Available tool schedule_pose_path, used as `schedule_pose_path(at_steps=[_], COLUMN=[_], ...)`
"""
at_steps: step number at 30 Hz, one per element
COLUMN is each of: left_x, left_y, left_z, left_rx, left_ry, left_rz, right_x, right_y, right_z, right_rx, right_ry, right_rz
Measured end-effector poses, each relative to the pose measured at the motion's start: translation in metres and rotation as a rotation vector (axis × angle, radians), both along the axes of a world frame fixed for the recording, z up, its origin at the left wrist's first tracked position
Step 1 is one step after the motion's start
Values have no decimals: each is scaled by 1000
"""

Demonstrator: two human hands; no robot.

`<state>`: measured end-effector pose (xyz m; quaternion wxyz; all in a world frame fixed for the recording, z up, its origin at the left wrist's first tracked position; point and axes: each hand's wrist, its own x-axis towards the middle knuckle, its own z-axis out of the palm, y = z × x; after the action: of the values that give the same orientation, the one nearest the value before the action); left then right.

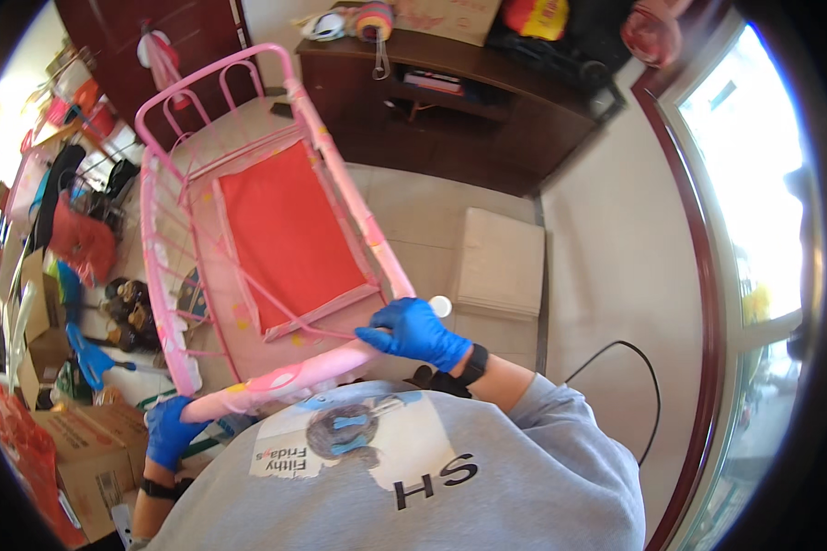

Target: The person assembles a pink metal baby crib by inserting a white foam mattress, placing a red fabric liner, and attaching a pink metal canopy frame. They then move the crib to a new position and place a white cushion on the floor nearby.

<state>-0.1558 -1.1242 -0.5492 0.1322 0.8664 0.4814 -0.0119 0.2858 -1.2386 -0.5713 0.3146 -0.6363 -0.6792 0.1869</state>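
Note:
A pink metal crib stands in front of me, its rails wrapped in pink padded fabric. Inside it, a red panel with a pink border lies on the pink base. Both of my hands wear blue gloves. At the near left corner, my left hand is closed round the end of the padded near rail. My right hand wraps over the near right corner, where the near rail meets the long side rail. A small white round object shows just beyond my right hand.
A dark wooden cabinet stands beyond the crib, with a beige folded slab on the floor nearby. Cardboard boxes, a red bag and a blue-handled tool crowd the left. A black cable loops at the right wall.

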Motion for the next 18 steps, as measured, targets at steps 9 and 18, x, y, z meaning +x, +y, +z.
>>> schedule_pose_path(at_steps=[9, 18], left_x=[4, 22], left_y=[-38, -47], left_z=[-27, -5], left_rx=[144, 254], left_ry=[7, -134], left_rz=[65, 46], right_x=[23, 45], right_y=[-5, 18], right_z=[-19, 9], right_rx=[-70, 29], right_ry=[8, 18], right_rz=[157, 217])
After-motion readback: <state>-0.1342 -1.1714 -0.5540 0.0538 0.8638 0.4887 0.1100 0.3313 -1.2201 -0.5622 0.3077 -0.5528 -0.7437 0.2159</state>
